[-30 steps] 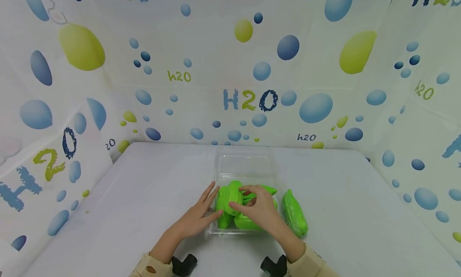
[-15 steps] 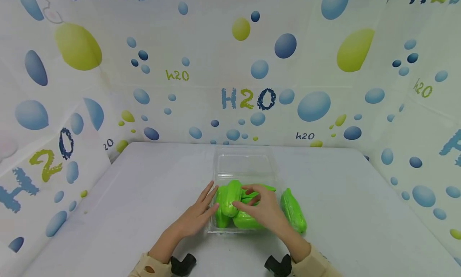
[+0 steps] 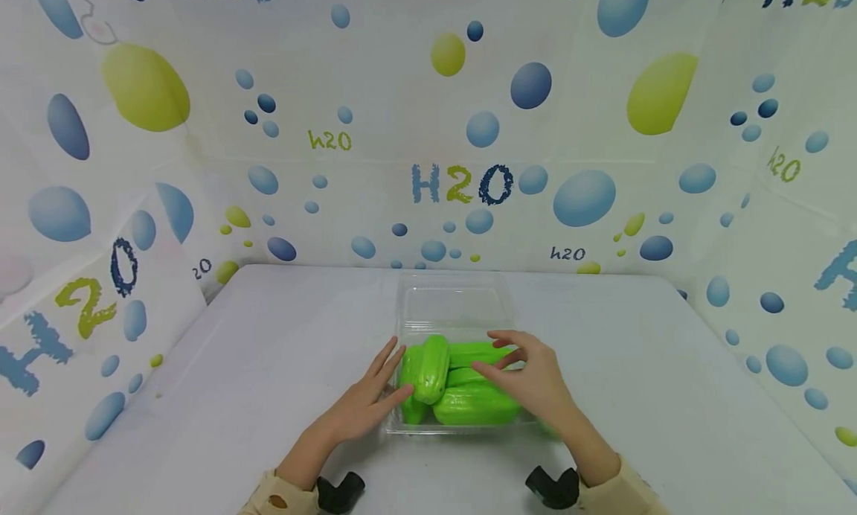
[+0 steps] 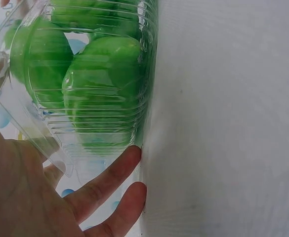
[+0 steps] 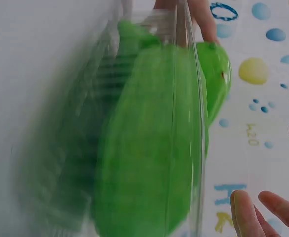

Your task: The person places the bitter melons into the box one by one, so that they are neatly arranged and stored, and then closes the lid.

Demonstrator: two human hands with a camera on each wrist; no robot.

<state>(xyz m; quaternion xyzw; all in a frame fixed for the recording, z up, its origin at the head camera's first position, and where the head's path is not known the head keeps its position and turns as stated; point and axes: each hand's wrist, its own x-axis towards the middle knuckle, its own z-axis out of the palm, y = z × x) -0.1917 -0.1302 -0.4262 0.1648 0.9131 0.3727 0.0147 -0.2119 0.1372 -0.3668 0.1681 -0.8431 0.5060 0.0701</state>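
A clear plastic clamshell box (image 3: 428, 430) lies on the table with its lid (image 3: 455, 303) folded back. Several glossy, bright green, elongated vegetable-like pieces (image 3: 477, 405) fill it; one piece (image 3: 435, 370) rests on top at the left. My left hand (image 3: 364, 403) rests against the box's left side, fingers straight and spread; in the left wrist view two fingertips (image 4: 132, 153) lie at the box wall. My right hand (image 3: 535, 377) is over the box's right side, fingers apart and loosely bent, holding nothing. Blur softens the box (image 5: 198, 148) in the right wrist view.
Another green piece (image 3: 549, 429) lies on the table right of the box, almost wholly hidden behind my right forearm. The white table (image 3: 268, 336) ends at a wall sheet (image 3: 375, 202) printed with bubbles. Dark wrist devices (image 3: 341, 493) sit below both hands.
My right hand has moved right, away from the top left piece, and now covers most of the loose piece. The left hand stays at the box's left side.
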